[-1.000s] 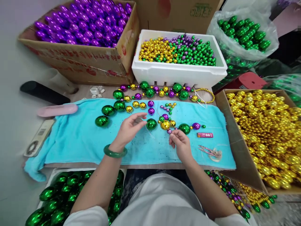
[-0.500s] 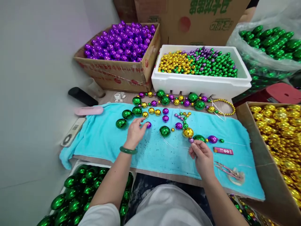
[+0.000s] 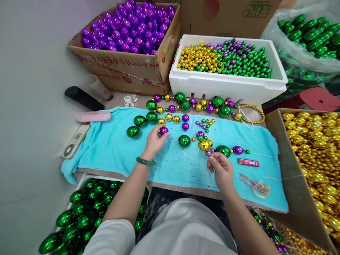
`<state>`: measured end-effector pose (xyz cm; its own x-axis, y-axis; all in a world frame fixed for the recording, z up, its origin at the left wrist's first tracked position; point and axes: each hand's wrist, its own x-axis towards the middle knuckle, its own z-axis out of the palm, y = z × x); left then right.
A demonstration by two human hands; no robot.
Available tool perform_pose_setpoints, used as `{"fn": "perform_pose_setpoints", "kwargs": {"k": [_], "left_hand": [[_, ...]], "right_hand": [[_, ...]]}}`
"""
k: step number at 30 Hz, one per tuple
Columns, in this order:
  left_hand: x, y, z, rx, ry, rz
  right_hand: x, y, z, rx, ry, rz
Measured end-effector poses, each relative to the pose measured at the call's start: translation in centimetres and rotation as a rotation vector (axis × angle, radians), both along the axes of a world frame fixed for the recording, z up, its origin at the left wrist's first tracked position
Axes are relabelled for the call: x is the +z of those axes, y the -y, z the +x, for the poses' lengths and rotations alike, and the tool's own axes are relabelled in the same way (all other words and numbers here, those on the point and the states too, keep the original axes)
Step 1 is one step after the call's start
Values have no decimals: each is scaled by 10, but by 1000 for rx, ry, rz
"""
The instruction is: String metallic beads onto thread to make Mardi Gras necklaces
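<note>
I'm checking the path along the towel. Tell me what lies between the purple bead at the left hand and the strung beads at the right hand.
One loose green ball lies on the blue towel between the purple bead in the left hand and the strung beads by the right hand. Nothing else is visible in that gap.

A turquoise towel (image 3: pixel 111 152) covers the table, and everything sits around it. On it, the left hand (image 3: pixel 154 141) pinches a purple bead (image 3: pixel 163 130) between thumb and fingers — a green bangle (image 3: pixel 145 162) rings that wrist. The right hand (image 3: pixel 221 170), fingers curled together, grips the thin thread (image 3: pixel 191 157) just beside a partly strung row of beads (image 3: pixel 223 150). A loose green ball (image 3: pixel 184 140) lies on the towel between the hands. Behind the towel stand a cardboard box of purple balls (image 3: pixel 127 28) and a white foam box (image 3: pixel 225 85) of small mixed beads.
</note>
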<state>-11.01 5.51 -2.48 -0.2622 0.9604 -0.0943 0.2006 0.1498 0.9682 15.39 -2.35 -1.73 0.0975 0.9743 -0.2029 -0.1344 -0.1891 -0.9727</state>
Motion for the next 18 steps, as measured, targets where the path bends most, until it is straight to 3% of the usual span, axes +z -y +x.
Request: {"fn": "perform_pose_setpoints", "kwargs": {"k": [3, 6, 11, 18], "left_hand": [[16, 3, 1, 29, 654, -130], [31, 6, 4, 46, 987, -194], [43, 9, 14, 79, 1106, -212], [42, 10, 16, 24, 1081, -173]], "right_hand": [[2, 3, -6, 63, 21, -32], [3, 7, -13, 128, 39, -36], [4, 8, -18, 172, 81, -43], [7, 9, -17, 174, 92, -38]]}}
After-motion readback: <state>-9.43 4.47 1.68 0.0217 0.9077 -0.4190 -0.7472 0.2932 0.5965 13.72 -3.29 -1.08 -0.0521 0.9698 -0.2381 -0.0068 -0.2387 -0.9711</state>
